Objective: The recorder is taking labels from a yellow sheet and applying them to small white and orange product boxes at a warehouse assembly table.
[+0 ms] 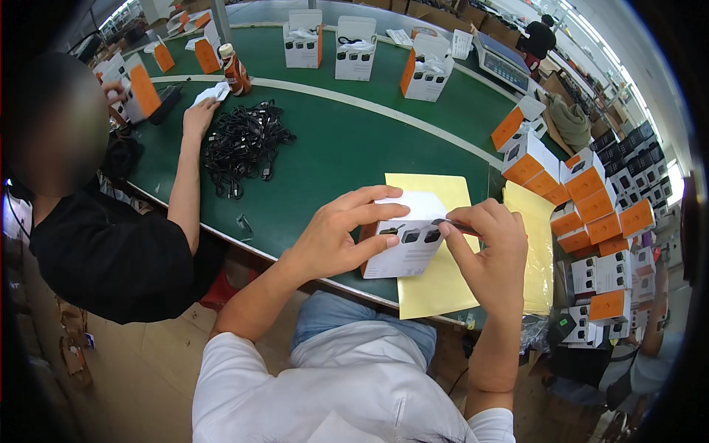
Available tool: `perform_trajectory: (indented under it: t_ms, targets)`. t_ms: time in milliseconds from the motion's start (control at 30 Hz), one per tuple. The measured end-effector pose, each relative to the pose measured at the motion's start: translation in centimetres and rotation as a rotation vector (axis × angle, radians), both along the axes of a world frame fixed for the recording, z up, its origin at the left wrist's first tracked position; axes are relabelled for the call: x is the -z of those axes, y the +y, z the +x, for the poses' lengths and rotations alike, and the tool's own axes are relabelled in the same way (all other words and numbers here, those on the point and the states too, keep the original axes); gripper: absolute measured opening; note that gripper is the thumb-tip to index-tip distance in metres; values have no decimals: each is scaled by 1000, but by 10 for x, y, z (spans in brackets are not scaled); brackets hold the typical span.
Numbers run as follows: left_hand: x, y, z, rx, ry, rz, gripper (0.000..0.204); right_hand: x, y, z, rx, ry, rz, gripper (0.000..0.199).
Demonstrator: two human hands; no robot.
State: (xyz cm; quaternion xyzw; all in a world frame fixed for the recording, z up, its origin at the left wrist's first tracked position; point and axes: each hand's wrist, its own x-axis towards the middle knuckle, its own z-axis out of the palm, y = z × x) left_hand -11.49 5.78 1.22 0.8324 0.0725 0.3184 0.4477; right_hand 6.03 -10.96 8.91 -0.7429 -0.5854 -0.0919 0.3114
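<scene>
A small white box (402, 260) with pictures of dark devices on its front and an orange side stands on the green table before me. My left hand (332, 235) grips it from the left, fingers over the top and thumb on the front. Pinched in my right hand (491, 247) is a slim dark tool (464, 228), its tip touching the box's upper right front edge. Its exact kind is hard to make out. Beneath the box lies a yellow sheet (436, 295) of stickers or paper.
A second yellow sheet (528, 236) lies at right, beside stacked orange-and-white boxes (591, 196). Tangled black cables (247, 144) and a brown bottle (235, 71) lie left. Open boxes (356, 55) line the far side, near a scale (504, 63). A co-worker (118, 244) reaches in at left.
</scene>
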Motion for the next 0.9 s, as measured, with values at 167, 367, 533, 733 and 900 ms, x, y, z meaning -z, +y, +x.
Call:
perform_trajectory:
  t_ms: [167, 367, 533, 733, 900]
  targets:
    - [1, -1, 0, -6, -36, 11, 36, 5, 5, -4, 14, -83, 10, 16]
    - [-1, -3, 0, -10, -40, 19, 36, 5, 8, -8, 53, -170, -10, 25]
    - [0, -4, -2, -19, -19, 32, 40, 7, 9, -11, 100, -307, -26, 29]
    - [3, -4, 0, -52, -90, 146, 53, 10, 12, -12, 158, -385, -45, 38]
    - [1, -5, -2, -48, -38, 186, 58, 12, 15, -10, 149, -406, -73, 48]
